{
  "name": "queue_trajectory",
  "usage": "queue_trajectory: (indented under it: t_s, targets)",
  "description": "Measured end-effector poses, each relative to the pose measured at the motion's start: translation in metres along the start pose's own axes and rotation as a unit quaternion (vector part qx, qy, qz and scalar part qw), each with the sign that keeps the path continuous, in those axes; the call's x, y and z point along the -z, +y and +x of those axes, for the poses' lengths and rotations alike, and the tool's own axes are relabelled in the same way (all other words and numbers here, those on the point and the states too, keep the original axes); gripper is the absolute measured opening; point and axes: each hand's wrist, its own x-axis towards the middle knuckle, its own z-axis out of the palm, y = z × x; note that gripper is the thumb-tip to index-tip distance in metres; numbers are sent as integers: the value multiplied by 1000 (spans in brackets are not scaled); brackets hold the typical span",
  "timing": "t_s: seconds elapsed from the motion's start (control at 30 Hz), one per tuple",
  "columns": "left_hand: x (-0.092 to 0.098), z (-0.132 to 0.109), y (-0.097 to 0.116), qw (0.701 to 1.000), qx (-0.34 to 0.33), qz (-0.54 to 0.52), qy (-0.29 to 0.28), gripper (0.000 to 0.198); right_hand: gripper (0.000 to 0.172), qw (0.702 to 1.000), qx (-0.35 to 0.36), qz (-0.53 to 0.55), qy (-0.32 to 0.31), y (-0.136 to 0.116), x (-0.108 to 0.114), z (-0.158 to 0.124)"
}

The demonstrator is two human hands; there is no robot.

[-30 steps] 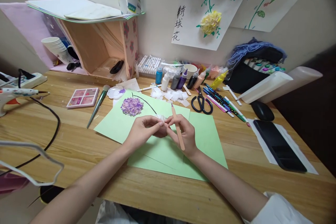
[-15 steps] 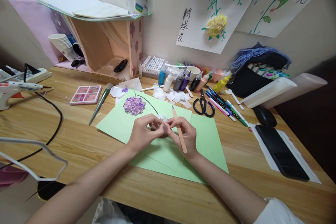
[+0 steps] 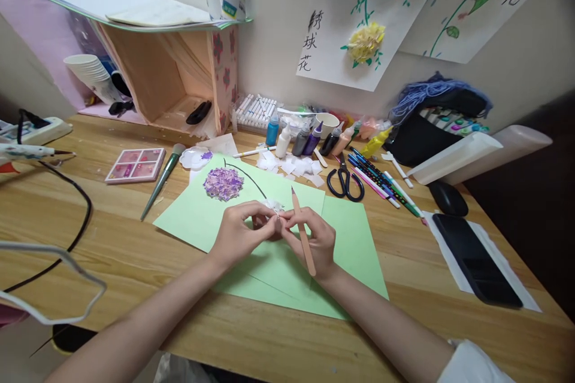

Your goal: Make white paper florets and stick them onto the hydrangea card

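My left hand (image 3: 242,230) is closed in a pinch, its thumb and finger meeting the right fingertips over the green paper (image 3: 179,215). Between the fingertips shows a tiny white scrap (image 3: 277,216), mostly hidden. My right hand (image 3: 314,236) is closed too, pinching at the same spot, while a peach-coloured pencil-like stick (image 3: 303,233) with a dark point lies across its fingers, tip up. Just behind the fingers, a cluster of white petals (image 3: 273,205) sits on the paper at the end of a drawn dark curved stem (image 3: 247,173). Left of it is a round purple flower (image 3: 223,184).
White paper scraps (image 3: 290,164) lie behind the sheet, near several paint bottles (image 3: 283,142). Black-handled scissors (image 3: 345,184) and pens (image 3: 381,179) are to the right, with a phone (image 3: 476,260) farther off. A brush (image 3: 162,182), a palette (image 3: 135,165) and a glue gun (image 3: 27,152) lie left.
The view has shifted slightly, so things appear a little farther left. Both hands keep their pinch together, and the peach stick has stayed in my right hand.
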Motion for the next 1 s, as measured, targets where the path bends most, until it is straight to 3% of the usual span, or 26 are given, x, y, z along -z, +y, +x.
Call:
queue_trajectory:
  t_s: [0.33,1.0]
  targets:
    - [-4,-1,2,999,-26,19,7,8,19,998,-5,-56,32,-2,-4,-2]
    - [-3,0,0,997,-56,49,-13,11,20,997,-75,31,1,-2,-2,-1]
